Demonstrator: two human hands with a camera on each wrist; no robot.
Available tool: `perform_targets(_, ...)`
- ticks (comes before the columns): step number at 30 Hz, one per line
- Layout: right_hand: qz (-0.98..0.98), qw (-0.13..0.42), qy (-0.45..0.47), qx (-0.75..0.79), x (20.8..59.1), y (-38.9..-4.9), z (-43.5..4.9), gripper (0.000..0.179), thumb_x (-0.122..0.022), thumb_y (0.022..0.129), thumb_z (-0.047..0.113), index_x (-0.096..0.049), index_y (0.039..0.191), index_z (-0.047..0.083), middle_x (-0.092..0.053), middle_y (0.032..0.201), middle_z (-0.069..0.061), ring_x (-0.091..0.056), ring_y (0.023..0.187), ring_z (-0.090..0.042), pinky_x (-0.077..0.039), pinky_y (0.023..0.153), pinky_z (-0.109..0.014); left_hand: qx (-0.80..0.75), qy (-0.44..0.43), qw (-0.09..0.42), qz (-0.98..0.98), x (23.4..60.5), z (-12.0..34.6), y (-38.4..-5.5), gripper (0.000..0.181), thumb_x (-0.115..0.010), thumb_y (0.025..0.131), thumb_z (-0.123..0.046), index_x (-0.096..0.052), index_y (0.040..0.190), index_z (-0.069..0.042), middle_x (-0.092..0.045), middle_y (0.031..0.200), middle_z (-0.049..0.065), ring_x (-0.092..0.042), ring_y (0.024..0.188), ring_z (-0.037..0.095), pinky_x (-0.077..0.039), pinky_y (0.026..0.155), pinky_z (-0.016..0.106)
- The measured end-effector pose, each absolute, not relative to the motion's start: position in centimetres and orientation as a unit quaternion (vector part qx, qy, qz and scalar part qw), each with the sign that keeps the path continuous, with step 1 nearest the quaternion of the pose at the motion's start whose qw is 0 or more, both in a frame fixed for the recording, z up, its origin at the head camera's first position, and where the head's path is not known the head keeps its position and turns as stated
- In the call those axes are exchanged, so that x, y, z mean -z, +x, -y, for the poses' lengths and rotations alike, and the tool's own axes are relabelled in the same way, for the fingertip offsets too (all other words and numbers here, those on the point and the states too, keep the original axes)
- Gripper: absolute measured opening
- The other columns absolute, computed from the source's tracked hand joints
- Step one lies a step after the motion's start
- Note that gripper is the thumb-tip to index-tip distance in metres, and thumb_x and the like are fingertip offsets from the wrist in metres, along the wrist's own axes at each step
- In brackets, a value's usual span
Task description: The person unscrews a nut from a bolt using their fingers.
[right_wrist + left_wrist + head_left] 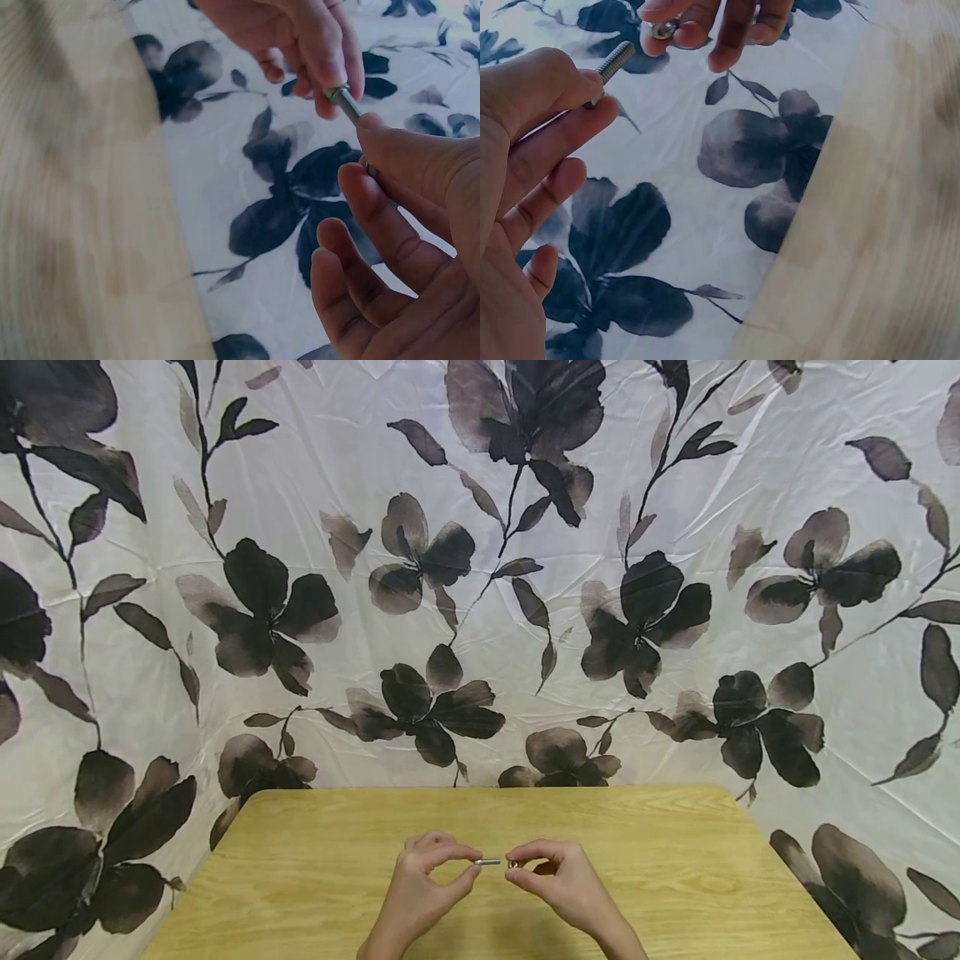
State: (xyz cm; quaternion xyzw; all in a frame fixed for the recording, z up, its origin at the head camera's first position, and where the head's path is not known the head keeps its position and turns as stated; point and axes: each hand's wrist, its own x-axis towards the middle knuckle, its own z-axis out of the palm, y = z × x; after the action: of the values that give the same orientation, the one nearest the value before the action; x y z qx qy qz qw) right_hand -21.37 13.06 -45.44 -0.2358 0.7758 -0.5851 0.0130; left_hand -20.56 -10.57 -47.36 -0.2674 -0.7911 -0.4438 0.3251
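Note:
A threaded metal bolt (489, 862) points to the right from my left hand (429, 877), which pinches its head end between thumb and index finger. Facing it, my right hand (561, 881) pinches a small metal nut (513, 863) with thumb and fingertip. A narrow gap separates bolt tip and nut in the head view. From the left wrist, the bolt's thread (616, 61) shows plainly, and the hole of the nut (664, 29) is visible. In the right wrist view the thumb and fingers hide most of the nut (371, 170); the bolt (346, 103) stands beyond them.
Both hands are above a light wooden table (315, 877) with rounded far corners. Behind it and at its sides hangs a white cloth (525, 710) printed with dark flowers.

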Motion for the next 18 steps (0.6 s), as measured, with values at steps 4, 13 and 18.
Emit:
perform_targets(4, -0.782, 0.025, -0.225, 0.581, 46.1, -21.6, -13.1, 0.013, -0.078, 0.092, 0.015, -0.079, 0.102, 0.008, -0.076, 0.106, -0.015, -0.07, 0.09, -0.01, -0.057, 0.074, -0.024, 0.445, -0.263, 0.309, 0.798, 48.1, 10.6, -21.0, 0.03, -0.09, 0.075, -0.005, -0.081, 0.091, -0.029, -0.073, 0.088, -0.016, -0.061, 0.084, 0.003, -0.038, 0.085, 0.036)
perform_targets(13, -0.819, 0.019, -0.227, 0.527, 48.9, -23.2, -13.5, 0.012, -0.079, 0.091, 0.021, -0.079, 0.097, 0.01, -0.077, 0.094, 0.0, -0.067, 0.084, -0.003, -0.056, 0.07, -0.024, 0.483, -0.211, 0.213, 0.822, 50.8, 10.7, -21.8, 0.027, -0.089, 0.075, -0.004, -0.081, 0.086, -0.028, -0.074, 0.088, -0.02, -0.066, 0.086, 0.0, -0.04, 0.092, 0.039)
perform_targets(18, -0.827, 0.03, -0.23, 0.512, 50.2, -23.9, -13.6, 0.016, -0.078, 0.092, 0.023, -0.079, 0.098, 0.008, -0.076, 0.091, 0.003, -0.066, 0.083, -0.003, -0.055, 0.07, -0.025, 0.49, -0.202, 0.17, 0.831, 52.2, 10.9, -22.3, 0.024, -0.088, 0.077, -0.005, -0.08, 0.085, -0.028, -0.074, 0.089, -0.018, -0.066, 0.087, 0.002, -0.046, 0.092, 0.034)
